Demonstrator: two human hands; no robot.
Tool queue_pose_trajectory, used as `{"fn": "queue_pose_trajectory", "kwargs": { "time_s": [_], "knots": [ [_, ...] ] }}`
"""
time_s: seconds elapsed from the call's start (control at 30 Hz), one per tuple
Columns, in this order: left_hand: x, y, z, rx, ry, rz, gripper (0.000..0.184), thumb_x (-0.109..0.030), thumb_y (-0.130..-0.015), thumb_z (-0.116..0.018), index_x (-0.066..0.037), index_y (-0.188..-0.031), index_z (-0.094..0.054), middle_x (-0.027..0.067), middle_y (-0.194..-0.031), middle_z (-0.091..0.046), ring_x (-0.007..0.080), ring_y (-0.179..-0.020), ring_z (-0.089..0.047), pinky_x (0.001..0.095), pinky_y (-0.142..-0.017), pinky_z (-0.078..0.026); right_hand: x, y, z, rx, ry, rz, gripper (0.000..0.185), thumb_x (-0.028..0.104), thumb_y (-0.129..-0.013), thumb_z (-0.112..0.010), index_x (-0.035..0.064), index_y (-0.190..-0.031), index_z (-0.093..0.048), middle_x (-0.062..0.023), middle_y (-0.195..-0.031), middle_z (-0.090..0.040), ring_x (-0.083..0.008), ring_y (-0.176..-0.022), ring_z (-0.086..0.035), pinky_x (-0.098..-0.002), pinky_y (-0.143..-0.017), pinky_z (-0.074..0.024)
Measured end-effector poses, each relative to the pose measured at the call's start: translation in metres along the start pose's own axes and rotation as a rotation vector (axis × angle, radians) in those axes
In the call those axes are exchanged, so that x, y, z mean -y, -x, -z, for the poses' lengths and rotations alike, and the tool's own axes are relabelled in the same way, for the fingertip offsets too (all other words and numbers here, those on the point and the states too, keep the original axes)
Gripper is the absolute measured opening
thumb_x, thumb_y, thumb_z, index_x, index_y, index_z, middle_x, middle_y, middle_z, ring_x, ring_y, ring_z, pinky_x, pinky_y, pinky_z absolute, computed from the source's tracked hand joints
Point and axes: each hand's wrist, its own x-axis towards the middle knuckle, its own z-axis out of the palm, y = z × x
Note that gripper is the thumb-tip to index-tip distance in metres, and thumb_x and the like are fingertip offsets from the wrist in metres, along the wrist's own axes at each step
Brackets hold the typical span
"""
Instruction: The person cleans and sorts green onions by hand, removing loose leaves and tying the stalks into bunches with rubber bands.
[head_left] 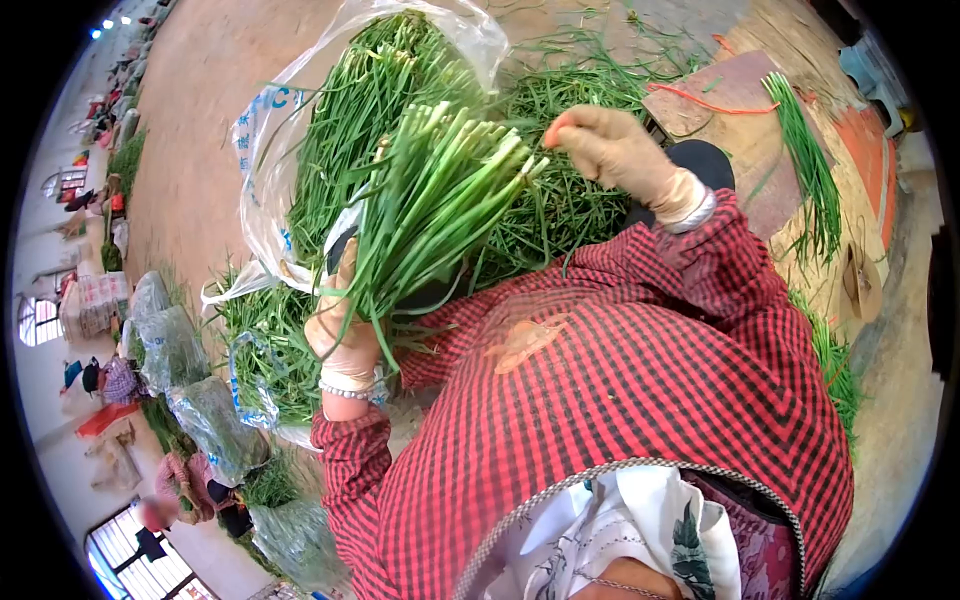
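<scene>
My left hand (pixel 342 335), in a thin pale glove with a beaded bracelet at the wrist, is closed around a thick bunch of green chives (pixel 430 195). Their pale cut ends point up and away from me. To the right of the bunch, my right hand (pixel 620 155), also gloved, is raised with its fingers curled together. An orange covering or scrap (pixel 558 130) shows at its fingertips; whether they pinch anything I cannot make out. Behind the held bunch, a clear plastic bag (pixel 262 165) stands open, packed with more chives (pixel 385 70).
Loose chives (pixel 590 90) lie heaped ahead of me. On the right, a small bundle (pixel 805 160) and a red strip (pixel 710 103) rest on a board (pixel 715 80). Filled plastic bags (pixel 215 420) line the left side, with other people (pixel 185 485) beyond.
</scene>
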Motion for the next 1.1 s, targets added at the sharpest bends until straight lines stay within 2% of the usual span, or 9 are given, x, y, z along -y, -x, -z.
{"fn": "queue_pose_trajectory", "kwargs": {
  "time_s": [0.13,0.23,0.33,0.4,0.53,0.63,0.7,0.83,1.1],
  "knots": [
    [0.007,0.006,-0.001,-0.027,-0.092,0.002,0.071,-0.021,-0.075,-0.071,-0.023,-0.141,-0.046,0.0076,-0.089,-0.065,0.0252,-0.07,-0.065,0.0328,-0.055,-0.051,-0.015,-0.008,0.027,-0.136,0.192,-0.065,0.04,0.029,-0.094,-0.06,0.0077,-0.128,-0.053,-0.0039,-0.105,-0.063,-0.01,-0.09,-0.061,-0.0193,-0.062,-0.0478],
    [-0.001,0.0,0.002,0.017,-0.019,0.007,0.072,-0.02,-0.075,-0.07,-0.024,-0.142,-0.044,0.0043,-0.088,-0.061,0.0252,-0.071,-0.063,0.0343,-0.056,-0.05,-0.008,-0.01,0.001,0.064,0.169,0.008,0.075,0.037,-0.089,-0.065,0.0114,-0.148,-0.027,-0.0101,-0.153,-0.026,-0.0265,-0.133,-0.039,-0.0269,-0.075,-0.0523],
    [-0.005,-0.004,0.006,0.041,-0.104,-0.025,0.072,-0.02,-0.075,-0.071,-0.024,-0.142,-0.045,0.0035,-0.089,-0.061,0.0253,-0.071,-0.063,0.036,-0.056,-0.048,-0.008,-0.02,-0.016,0.208,-0.063,-0.101,0.059,0.039,-0.092,-0.061,0.0096,-0.139,-0.042,-0.0051,-0.121,-0.056,-0.0142,-0.103,-0.058,-0.0235,-0.069,-0.0504],
    [0.002,0.0,0.005,-0.018,-0.08,-0.048,0.072,-0.023,-0.072,-0.073,-0.023,-0.14,-0.048,0.0031,-0.083,-0.058,0.0249,-0.067,-0.06,0.0361,-0.054,-0.046,-0.009,-0.016,-0.024,0.19,-0.097,-0.209,0.037,0.036,-0.093,-0.06,0.0078,-0.117,-0.06,0.0046,-0.073,-0.052,-0.0018,-0.055,-0.044,-0.0187,-0.045,-0.0347],
    [0.01,0.01,0.017,0.09,-0.138,-0.014,0.068,-0.022,-0.075,-0.071,-0.021,-0.139,-0.049,0.0072,-0.099,-0.064,0.0257,-0.079,-0.065,0.0347,-0.062,-0.051,-0.009,-0.003,-0.009,0.04,0.238,-0.154,0.018,0.024,-0.095,-0.057,0.0083,-0.101,-0.062,0.0082,-0.061,-0.048,0.0013,-0.05,-0.04,-0.0154,-0.042,-0.0305],
    [0.011,0.011,0.02,0.194,-0.122,-0.022,0.074,-0.022,-0.07,-0.074,-0.023,-0.139,-0.048,0.0058,-0.085,-0.059,0.0259,-0.073,-0.063,0.0376,-0.059,-0.05,-0.016,-0.011,0.014,-0.032,0.257,-0.126,0.029,0.027,-0.088,-0.065,0.0061,-0.108,-0.062,-0.0021,-0.078,-0.061,-0.0105,-0.066,-0.059,-0.0229,-0.058,-0.0486],
    [0.012,0.008,0.013,0.21,-0.09,-0.055,0.079,-0.014,-0.065,-0.075,-0.024,-0.139,-0.047,0.0053,-0.083,-0.058,0.0257,-0.071,-0.062,0.0391,-0.058,-0.05,0.005,-0.008,-0.015,-0.032,0.808,0.642,0.047,0.025,-0.082,-0.071,0.0057,-0.123,-0.057,-0.0145,-0.112,-0.062,-0.0238,-0.102,-0.061,-0.0343,-0.088,-0.0499],
    [-0.009,-0.002,0.016,0.309,-0.181,-0.07,0.076,-0.018,-0.07,-0.072,-0.022,-0.14,-0.044,0.0055,-0.084,-0.059,0.0253,-0.072,-0.064,0.0373,-0.058,-0.051,0.02,-0.011,-0.089,0.361,1.138,0.659,0.097,0.049,-0.075,-0.072,-0.0059,-0.143,-0.03,-0.0259,-0.146,-0.034,-0.0374,-0.14,-0.027,-0.0435,-0.117,-0.0191],
    [-0.009,0.011,0.006,0.211,0.119,-0.111,0.061,-0.023,-0.076,-0.069,-0.017,-0.134,-0.051,0.0091,-0.096,-0.065,0.0277,-0.078,-0.065,0.0374,-0.062,-0.051,-0.016,-0.029,-0.142,0.453,0.728,0.801,0.027,0.023,-0.082,-0.067,0.0113,-0.106,-0.062,-0.0088,-0.103,-0.06,-0.0286,-0.109,-0.056,-0.0406,-0.098,-0.0411]
  ]
}}
